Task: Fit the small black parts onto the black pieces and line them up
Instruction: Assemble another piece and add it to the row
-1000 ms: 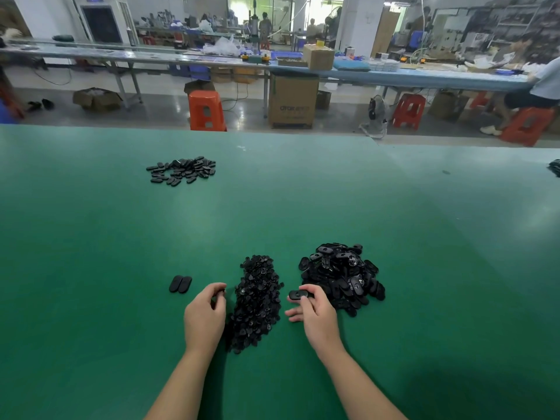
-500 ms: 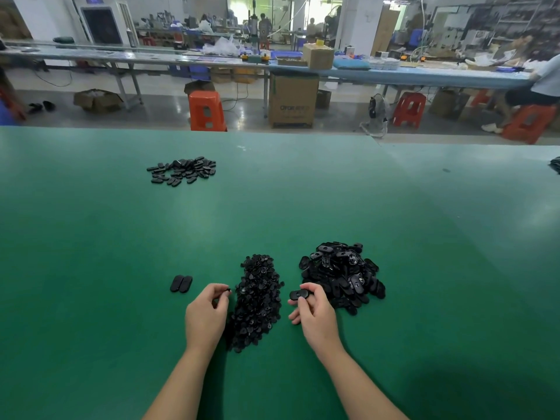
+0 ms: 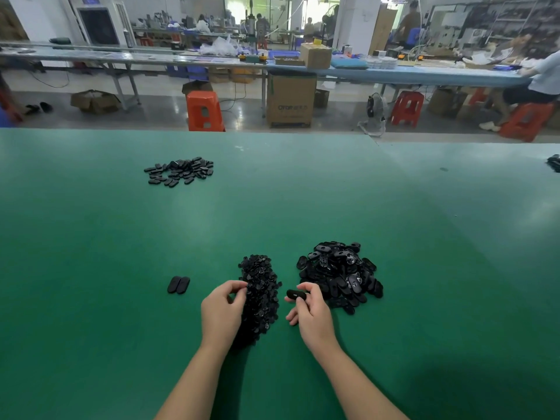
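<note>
Fingers of the left hand (image 3: pixel 222 310) curl with thumb and forefinger pinched together at the near-left edge of the heap of small black plastic parts (image 3: pixel 260 295); whether a part sits between them I cannot tell, since the tips blend into the dark heap. The right hand (image 3: pixel 309 313) grips one oval black plastic piece (image 3: pixel 296 294) between thumb and curled fingers, holding it just above the green table (image 3: pixel 272 213), between the two heaps. Just right of that hand lies the larger pile of oval black pieces (image 3: pixel 339 274), glossy and jumbled. Two finished black ovals (image 3: pixel 178 284) lie side by side, touching, left of the left hand. Farther back on the left sits a flat scatter of black ovals (image 3: pixel 180 171).
</note>
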Available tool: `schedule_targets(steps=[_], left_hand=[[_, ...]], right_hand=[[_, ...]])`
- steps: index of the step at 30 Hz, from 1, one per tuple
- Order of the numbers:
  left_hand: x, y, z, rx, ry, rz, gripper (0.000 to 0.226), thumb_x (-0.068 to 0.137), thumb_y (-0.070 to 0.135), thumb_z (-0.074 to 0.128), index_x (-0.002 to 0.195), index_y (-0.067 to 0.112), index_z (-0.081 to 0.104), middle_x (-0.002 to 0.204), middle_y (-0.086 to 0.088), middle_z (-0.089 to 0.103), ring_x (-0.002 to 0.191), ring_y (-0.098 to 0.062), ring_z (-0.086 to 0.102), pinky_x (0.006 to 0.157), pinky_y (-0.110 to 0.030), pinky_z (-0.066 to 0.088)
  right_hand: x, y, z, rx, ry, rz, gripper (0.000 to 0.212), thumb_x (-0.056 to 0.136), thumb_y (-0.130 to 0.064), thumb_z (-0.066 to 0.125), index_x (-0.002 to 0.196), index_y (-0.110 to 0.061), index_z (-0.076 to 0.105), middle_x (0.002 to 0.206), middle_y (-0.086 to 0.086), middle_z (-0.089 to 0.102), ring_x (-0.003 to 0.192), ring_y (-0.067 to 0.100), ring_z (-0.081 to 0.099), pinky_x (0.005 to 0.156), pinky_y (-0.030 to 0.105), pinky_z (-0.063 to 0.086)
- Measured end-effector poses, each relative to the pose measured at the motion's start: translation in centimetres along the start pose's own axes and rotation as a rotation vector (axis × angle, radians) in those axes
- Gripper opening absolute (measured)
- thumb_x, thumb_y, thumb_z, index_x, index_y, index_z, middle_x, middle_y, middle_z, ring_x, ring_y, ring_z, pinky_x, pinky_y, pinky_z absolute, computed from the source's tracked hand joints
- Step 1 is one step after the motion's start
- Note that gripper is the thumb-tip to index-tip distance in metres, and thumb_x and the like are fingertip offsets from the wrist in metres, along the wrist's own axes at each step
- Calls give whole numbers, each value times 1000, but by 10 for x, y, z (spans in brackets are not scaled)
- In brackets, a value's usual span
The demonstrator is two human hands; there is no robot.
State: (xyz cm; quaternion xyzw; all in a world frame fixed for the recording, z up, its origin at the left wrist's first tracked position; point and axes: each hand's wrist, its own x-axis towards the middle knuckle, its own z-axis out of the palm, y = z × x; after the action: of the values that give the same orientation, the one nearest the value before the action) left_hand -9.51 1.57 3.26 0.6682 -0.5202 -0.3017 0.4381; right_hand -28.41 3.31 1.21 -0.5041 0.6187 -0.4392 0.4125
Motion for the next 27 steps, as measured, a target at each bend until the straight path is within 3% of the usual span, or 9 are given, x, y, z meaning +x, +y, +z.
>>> schedule_targets(steps=[4,9,13,15,19,23,27], left_hand=[[-12,28,28,-10,-115,60,20,87,15,74,81,33,70,72,21,69,72,6,63,63,-5,42],[-15,42,50,77,-222,42,18,85,17,72,76,31,70,70,16,69,68,4,61,59,-10,41],[-17,46,57,154,-255,27,18,86,16,68,78,32,70,73,16,68,71,3,62,63,-11,45],[-18,47,59,160,-257,21,17,86,15,67,79,31,70,74,15,68,72,2,62,64,-14,46],[-18,48,63,148,-256,25,17,87,14,67,81,30,71,75,15,69,72,2,62,63,-12,45],[-17,49,63,146,-254,19,19,86,13,67,80,30,72,75,14,70,72,2,64,65,-15,50],[-17,51,64,181,-227,2,14,85,19,70,82,32,66,75,12,68,71,-3,63,69,-31,56]], right_hand=[[1,1,1,3,1,6,28,106,-9,40,115,-32,54,97,-4,73,65,13,65,71,38,57],[2,1,0,-77,0,-14,27,105,-13,43,114,-35,56,85,-2,72,67,8,66,70,32,53],[3,1,-1,-142,-5,-44,28,105,-13,44,114,-38,54,99,-13,68,82,-1,62,71,12,44],[3,2,-1,-156,-7,-46,28,105,-13,44,117,-35,55,106,-16,66,94,-4,61,76,9,43],[4,3,-2,-138,-6,-34,28,105,-13,43,120,-31,57,109,-14,67,100,0,62,85,21,49],[5,3,-2,-133,-2,-43,29,104,-12,44,113,-37,55,101,-15,67,89,-3,61,75,16,45],[6,3,-2,-90,-4,-35,31,104,-10,44,107,-37,58,96,-15,69,86,-2,62,76,20,49]])
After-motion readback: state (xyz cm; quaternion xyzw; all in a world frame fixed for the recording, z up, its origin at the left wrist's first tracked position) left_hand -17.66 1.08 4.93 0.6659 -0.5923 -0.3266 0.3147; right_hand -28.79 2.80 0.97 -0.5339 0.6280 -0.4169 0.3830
